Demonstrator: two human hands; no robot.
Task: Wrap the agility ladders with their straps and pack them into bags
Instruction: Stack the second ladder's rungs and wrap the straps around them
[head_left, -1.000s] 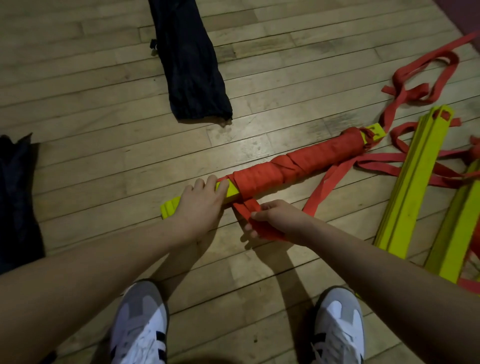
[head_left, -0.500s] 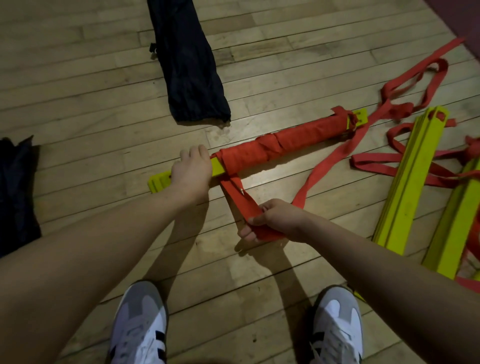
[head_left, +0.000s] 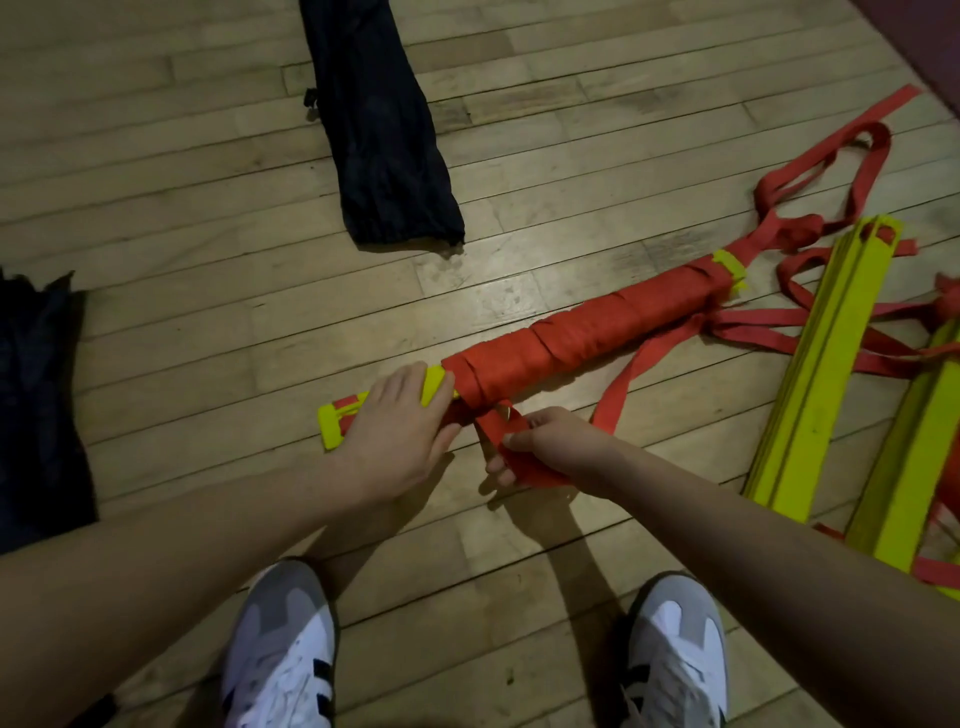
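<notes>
So far left there's a dark bag (head_left: 36, 395) lying flat on the wood floor (head_left: 182, 291), and a second black bag (head_left: 382, 135) further up, both looking unfilled, so I'd say no packing has happened yet. Middle of the floor is the ladder bundle (head_left: 582, 338), mostly wound in red strap, with a yellow end poking out. The left hand (head_left: 397, 431) rests on that yellow end, fingers pretty flat, pinning it down. The right hand (head_left: 550, 447) is gripping the loose strap (head_left: 618, 389) just beside the bundle. Off to the right, two more yellow ladder stacks (head_left: 826, 364) sit in tangled strap, unwrapped, so plenty left.
</notes>
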